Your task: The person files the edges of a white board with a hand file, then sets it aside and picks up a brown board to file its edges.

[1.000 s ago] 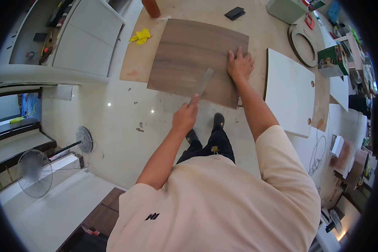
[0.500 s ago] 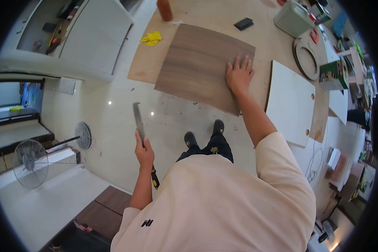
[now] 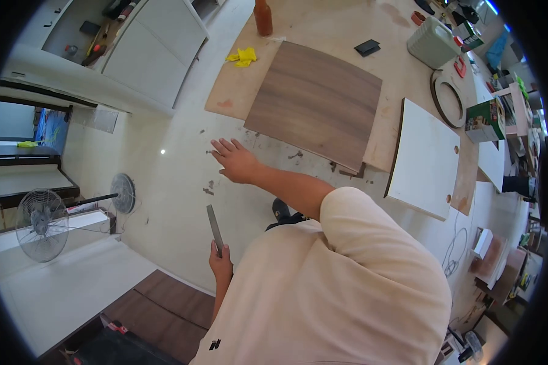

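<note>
My left hand [image 3: 221, 261] is closed around a flat metal file [image 3: 214, 224], its grey blade pointing up and away from my body. The file's handle is hidden in this view. My right hand [image 3: 235, 160] reaches across in front of me with fingers spread, over the floor and holding nothing. It is apart from the brown wood-grain panel [image 3: 316, 100], which lies on the worktable [image 3: 228, 91] with its near edge overhanging slightly.
A white panel with two round holes [image 3: 426, 158] lies right of the brown one. Around the table are a yellow cloth [image 3: 243, 58], an orange bottle [image 3: 263, 18], a dark flat object [image 3: 367, 47], a jerrycan [image 3: 432, 42] and a ring [image 3: 447, 100]. A fan [image 3: 41, 225] stands left.
My right hand has left the brown panel and swung left over the floor. My left hand has lowered toward my body with the file. The view has shifted slightly.
</note>
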